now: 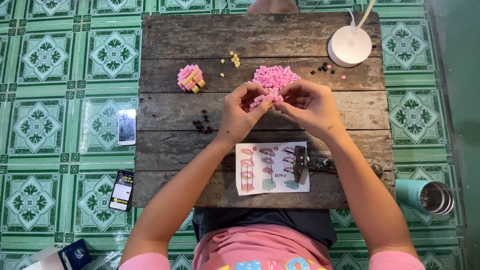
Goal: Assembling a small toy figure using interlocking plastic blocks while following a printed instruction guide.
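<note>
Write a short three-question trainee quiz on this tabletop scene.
1. True or false: both hands, left hand and right hand, are on the small pink brick piece.
2. What lies on the instruction sheet? A) hammer B) phone C) lamp
3. Fill in: the finished pink and yellow brick model sits to the ____ of the loose pink brick pile.

Key: 1 true; 2 A; 3 left.

Two phones (126, 126), one hammer (300, 162), one tumbler (425, 195)
</note>
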